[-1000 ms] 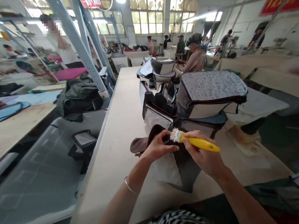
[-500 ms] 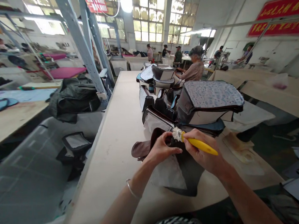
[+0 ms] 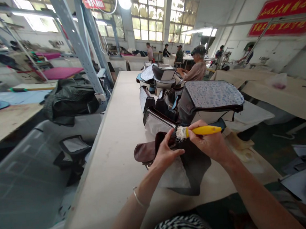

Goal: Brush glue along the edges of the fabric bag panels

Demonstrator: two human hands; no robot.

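My right hand [image 3: 209, 143] is closed around the yellow handle of a brush [image 3: 203, 130]. Its whitish, frayed bristles touch the dark edge of an unfinished bag piece [image 3: 198, 167] lying on the table. My left hand [image 3: 166, 151] grips the same piece just left of the bristles, thumb and forefinger curved apart, the other fingers partly hidden behind it. A brown flap [image 3: 145, 152] of the piece sticks out to the left of this hand. Pale lining shows below my left palm.
The long pale table [image 3: 110, 138] carries a boxy bag with a patterned top [image 3: 215, 93] and several bag parts behind my hands. On the left stands a large plastic bin [image 3: 24, 186] with dark pieces inside. A co-worker [image 3: 195, 68] is at the table's far end.
My right hand has turned the brush so its handle lies nearly level, where it sloped down to the right before. My left hand keeps its hold. The view has shifted slightly.
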